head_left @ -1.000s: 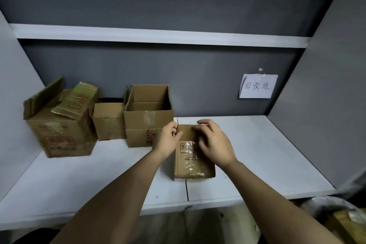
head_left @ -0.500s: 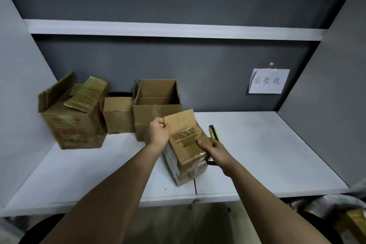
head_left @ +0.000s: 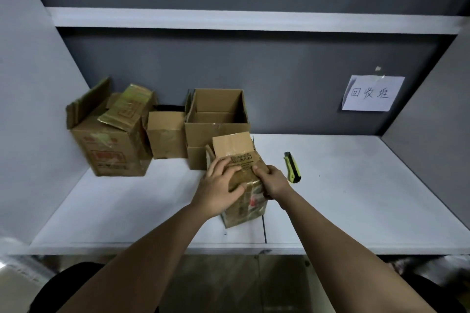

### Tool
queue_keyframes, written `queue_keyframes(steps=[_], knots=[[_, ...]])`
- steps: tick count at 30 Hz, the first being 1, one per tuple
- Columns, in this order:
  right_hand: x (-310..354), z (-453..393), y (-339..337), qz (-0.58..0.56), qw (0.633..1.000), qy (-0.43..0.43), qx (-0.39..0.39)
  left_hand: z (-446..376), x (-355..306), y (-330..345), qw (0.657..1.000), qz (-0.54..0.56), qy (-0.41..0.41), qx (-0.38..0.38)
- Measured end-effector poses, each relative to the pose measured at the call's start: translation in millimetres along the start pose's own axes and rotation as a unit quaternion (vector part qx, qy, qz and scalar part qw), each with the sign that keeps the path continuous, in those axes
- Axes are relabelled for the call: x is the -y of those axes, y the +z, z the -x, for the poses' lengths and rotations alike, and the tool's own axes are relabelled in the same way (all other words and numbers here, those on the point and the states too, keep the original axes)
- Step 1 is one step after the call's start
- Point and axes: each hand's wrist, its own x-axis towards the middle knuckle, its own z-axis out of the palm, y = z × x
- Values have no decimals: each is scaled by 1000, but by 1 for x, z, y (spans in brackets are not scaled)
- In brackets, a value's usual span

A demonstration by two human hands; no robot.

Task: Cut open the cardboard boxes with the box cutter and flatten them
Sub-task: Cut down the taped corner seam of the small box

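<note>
Gripping small box (head_left: 241, 160) with both hands; box cutter (head_left: 292, 167) just right

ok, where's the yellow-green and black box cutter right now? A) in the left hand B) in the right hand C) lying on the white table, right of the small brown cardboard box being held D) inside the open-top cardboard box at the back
C: the yellow-green and black box cutter lies on the white table, untouched, right of the small brown cardboard box that the left hand and right hand hold.
</note>
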Motion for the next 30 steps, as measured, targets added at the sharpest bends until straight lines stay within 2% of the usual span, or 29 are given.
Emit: queue_keyframes(steps=[4,8,11,15,21,30], knots=[[-4,-8,0,-21,1000,8,-2,-4,13,9,995,-88,24,27],[-10,2,-5,-101,995,-22,17,-13,17,9,996,-79,16,26],[-18,10,-9,-91,992,-91,14,-20,19,7,996,-76,23,42],[-24,4,-8,5,986,-164,3,-27,20,4,995,-83,15,52],[-24,-3,-8,45,987,-154,-17,-31,14,5,997,-60,-13,48],[-37,4,-4,-41,994,-103,2,-21,11,5,997,-75,4,23]])
